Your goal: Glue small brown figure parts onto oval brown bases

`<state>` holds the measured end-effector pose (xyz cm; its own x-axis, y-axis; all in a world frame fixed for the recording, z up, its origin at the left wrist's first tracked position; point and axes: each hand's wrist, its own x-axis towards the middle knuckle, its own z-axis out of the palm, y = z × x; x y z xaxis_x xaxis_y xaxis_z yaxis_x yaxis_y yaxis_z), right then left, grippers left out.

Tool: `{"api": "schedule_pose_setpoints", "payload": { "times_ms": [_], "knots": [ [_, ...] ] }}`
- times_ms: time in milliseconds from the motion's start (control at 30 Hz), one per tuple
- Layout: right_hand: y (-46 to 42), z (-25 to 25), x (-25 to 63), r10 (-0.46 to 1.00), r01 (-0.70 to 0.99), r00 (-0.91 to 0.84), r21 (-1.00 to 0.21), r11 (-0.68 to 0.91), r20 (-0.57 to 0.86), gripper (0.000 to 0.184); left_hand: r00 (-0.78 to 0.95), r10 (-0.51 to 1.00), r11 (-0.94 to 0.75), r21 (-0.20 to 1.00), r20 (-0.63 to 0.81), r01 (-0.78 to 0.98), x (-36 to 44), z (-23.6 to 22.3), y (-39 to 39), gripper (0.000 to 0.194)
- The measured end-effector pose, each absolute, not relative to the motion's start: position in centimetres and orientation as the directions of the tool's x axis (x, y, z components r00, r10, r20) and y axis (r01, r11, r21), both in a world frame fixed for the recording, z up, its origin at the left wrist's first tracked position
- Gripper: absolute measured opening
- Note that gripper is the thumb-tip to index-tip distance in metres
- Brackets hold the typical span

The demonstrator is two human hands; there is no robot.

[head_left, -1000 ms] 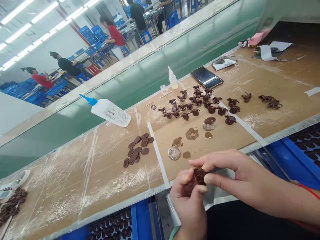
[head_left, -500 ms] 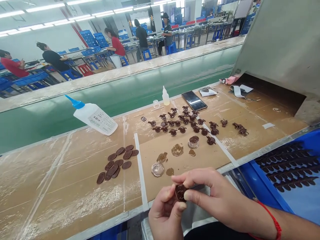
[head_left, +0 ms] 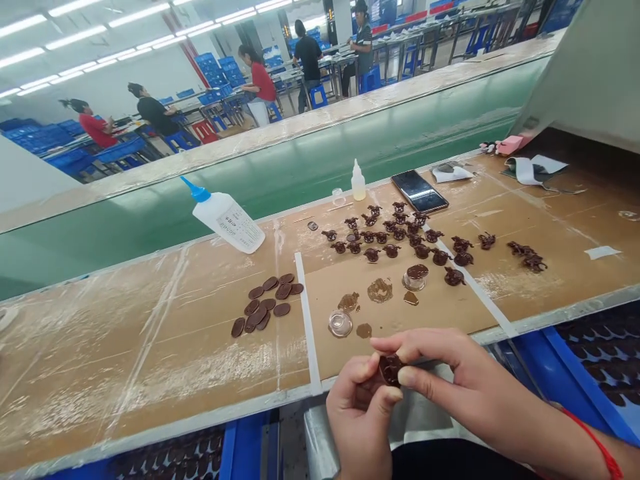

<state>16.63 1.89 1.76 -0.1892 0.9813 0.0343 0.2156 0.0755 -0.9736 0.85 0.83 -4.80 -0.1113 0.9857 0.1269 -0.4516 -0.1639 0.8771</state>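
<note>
Only the head view has swung left and tilted since half a second ago; the hands have kept their grip, and what lies on the bench sits as it did. Brown-topped, the long workbench runs across, with a blue tray of dark parts beneath its near edge at right. At that edge, the right hand, a red cord on its wrist, and the left hand meet, both pinching one dark brown piece between thumbs and fingers. Beyond lies a blue-capped white bottle, tilted, then a phone and an upright dropper bottle. Dark horse-like figures crowd the middle; brown ovals lie heaped left of a white strip.
</note>
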Motion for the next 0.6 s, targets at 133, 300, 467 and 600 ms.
{"api": "schedule_pose_setpoints", "payload": {
  "times_ms": [133, 300, 467, 600],
  "knots": [
    [1.77, 1.52, 16.88, 0.981, 0.240, -0.187, -0.966, 0.095, 0.050, 0.019, -0.114, 0.987, -0.155, 0.865, 0.114, -0.477, 1.24, -4.52, 0.76, 0.022],
    [1.73, 1.41, 16.94, 0.981, 0.252, -0.186, -0.962, 0.107, 0.060, 0.019, -0.083, 0.990, -0.142, 0.859, 0.116, -0.493, 1.11, -4.62, 0.59, 0.023],
    [1.75, 1.47, 16.96, 0.982, 0.240, -0.177, -0.966, 0.101, 0.059, 0.019, -0.044, 0.994, -0.113, 0.871, 0.104, -0.479, 0.99, -4.68, 0.58, 0.024],
    [1.74, 1.53, 17.04, 0.981, 0.245, -0.185, -0.964, 0.103, 0.058, 0.020, -0.081, 0.992, -0.126, 0.862, 0.098, -0.491, 1.34, -4.34, 0.71, 0.022]
  ]
}}
